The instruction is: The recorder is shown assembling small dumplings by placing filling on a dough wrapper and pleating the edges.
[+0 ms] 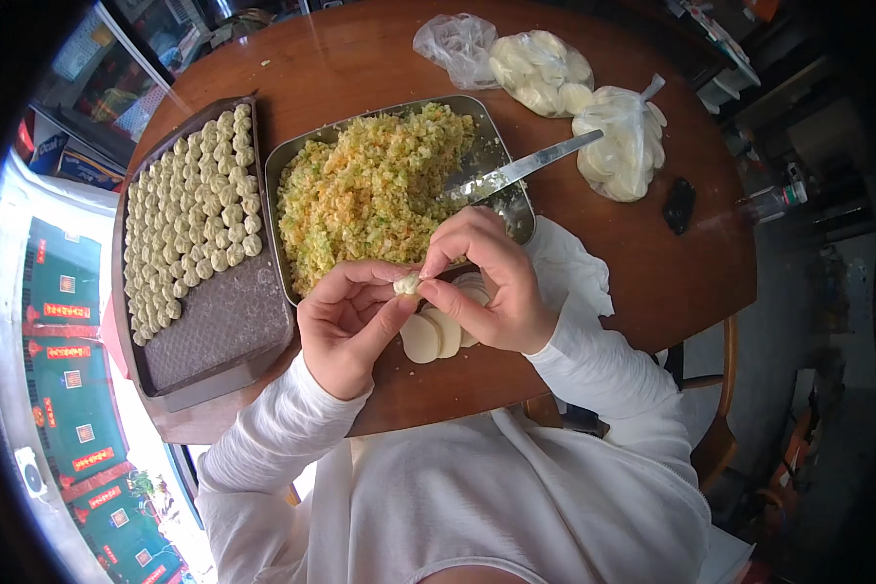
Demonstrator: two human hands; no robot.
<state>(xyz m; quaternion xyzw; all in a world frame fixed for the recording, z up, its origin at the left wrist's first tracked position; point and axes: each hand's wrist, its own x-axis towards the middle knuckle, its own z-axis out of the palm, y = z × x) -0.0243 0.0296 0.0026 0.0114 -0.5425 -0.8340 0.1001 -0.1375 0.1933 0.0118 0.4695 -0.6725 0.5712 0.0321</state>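
Observation:
A small dumpling (406, 284) is pinched between the thumb and forefinger of my left hand (352, 312). From the other side my right hand (490, 281) grips its edge with thumb and fingertips. Below the hands, several round dough wrappers (423, 339) lie overlapping on the table, partly covered by my right hand. Just beyond is a metal tray (501, 150) heaped with chopped vegetable filling (369, 190). A flat metal spatula (522, 168) rests in it, its end sticking out over the right rim. To the left, rows of shaped dumplings (197, 197) fill much of a dark baking tray (223, 321).
Clear bags of dough wrappers (544, 69) (620, 150) and a crumpled plastic bag (456, 44) lie at the back right of the wooden table (336, 55). A white cloth or paper (569, 274) is beside my right wrist. A small black object (678, 206) sits near the right edge.

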